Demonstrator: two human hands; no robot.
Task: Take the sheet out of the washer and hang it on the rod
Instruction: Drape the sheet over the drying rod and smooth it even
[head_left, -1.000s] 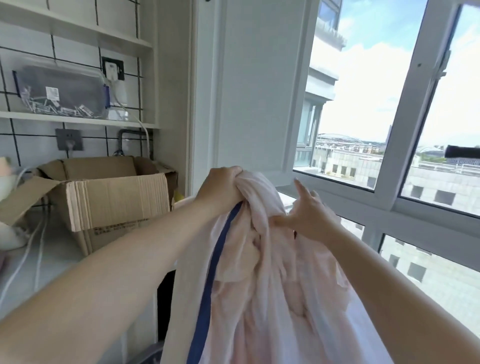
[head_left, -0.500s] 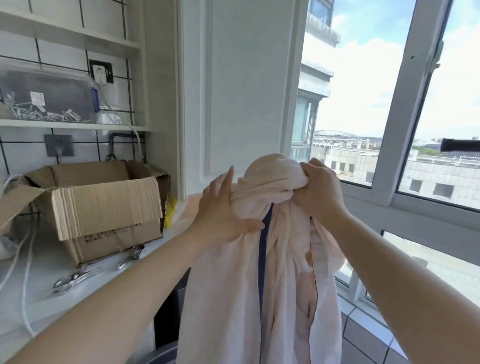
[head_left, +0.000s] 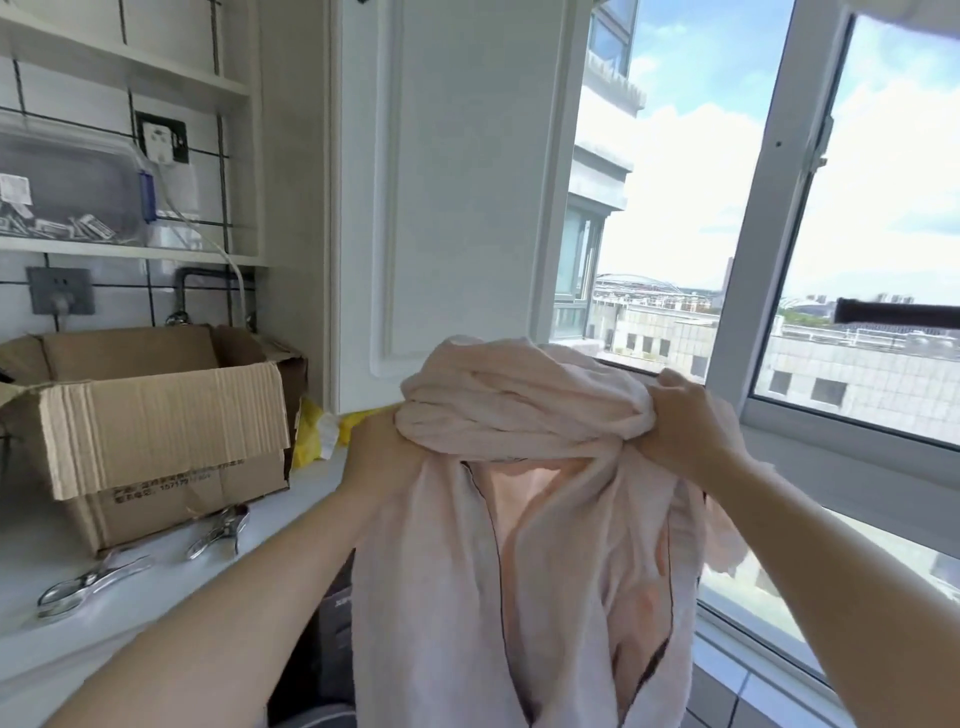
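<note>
While I am holding the sheet (head_left: 524, 499) up in front of my chest, both of my hands are gripping its bunched top. My left hand (head_left: 382, 452) is grasping the left side of the twisted roll, with its fingers hidden behind the cloth, and my right hand (head_left: 680, 431) is curling its fingers round the right end of the same roll. Below that roll the pale pink fabric is hanging down in long folds with a thin dark edging running along them, and its lower end is passing out of view at the bottom. A dark rod (head_left: 898, 314) is reaching in from the right edge, in front of the window (head_left: 769, 208), well above and to the right of the sheet. To my left, the white tabletop (head_left: 156, 613) is carrying an open cardboard box (head_left: 150, 441) toward its back edge, and two metal clips (head_left: 156, 556) are lying just in front of the box. A yellow packet (head_left: 311, 436) is sitting between the box and the wall panel behind. Above, a clear plastic bin (head_left: 67, 192) is resting on a wall shelf (head_left: 130, 252).
</note>
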